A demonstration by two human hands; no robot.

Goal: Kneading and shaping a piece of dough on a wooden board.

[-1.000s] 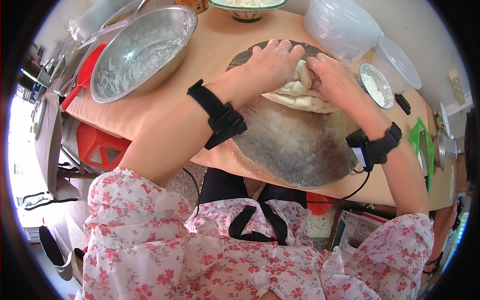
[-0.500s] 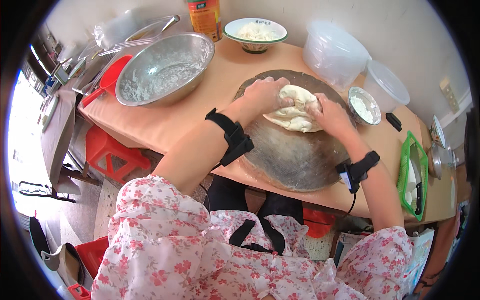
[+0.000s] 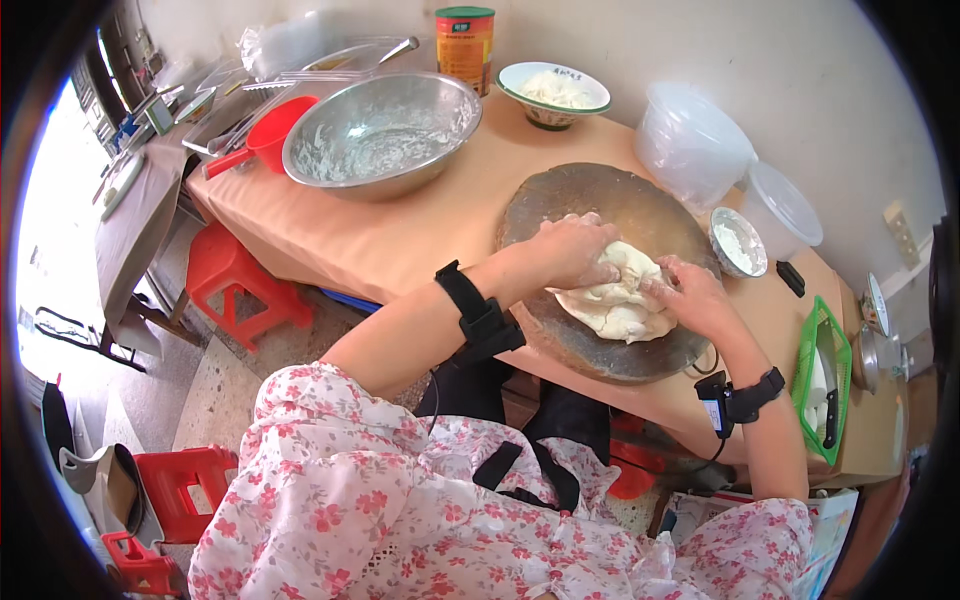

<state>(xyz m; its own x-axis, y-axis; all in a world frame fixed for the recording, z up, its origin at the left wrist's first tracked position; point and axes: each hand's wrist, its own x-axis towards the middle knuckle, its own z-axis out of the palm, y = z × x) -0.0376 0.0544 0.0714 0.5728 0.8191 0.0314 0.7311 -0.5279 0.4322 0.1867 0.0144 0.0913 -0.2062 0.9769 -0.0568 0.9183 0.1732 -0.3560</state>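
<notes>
Tan tabletop (image 3: 430, 225) w/ rnd, mottled board (image 3: 600, 195): L hand (image 3: 580, 248) & R hand (image 3: 697, 296) both grasp soft, lumpy dough (image 3: 622, 304).

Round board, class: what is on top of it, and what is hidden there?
On the round board lies pale dough, with the left hand and right hand gripping it. The board's surface beneath the dough is covered and cannot be seen.

White top (image 3: 400, 545), pink-red flowers (image 3: 371, 501), loose sleeves (image 3: 320, 410); black wrist straps (image 3: 462, 293), boxy modules (image 3: 488, 335), cable (image 3: 722, 446); black trousers (image 3: 568, 412).
</notes>
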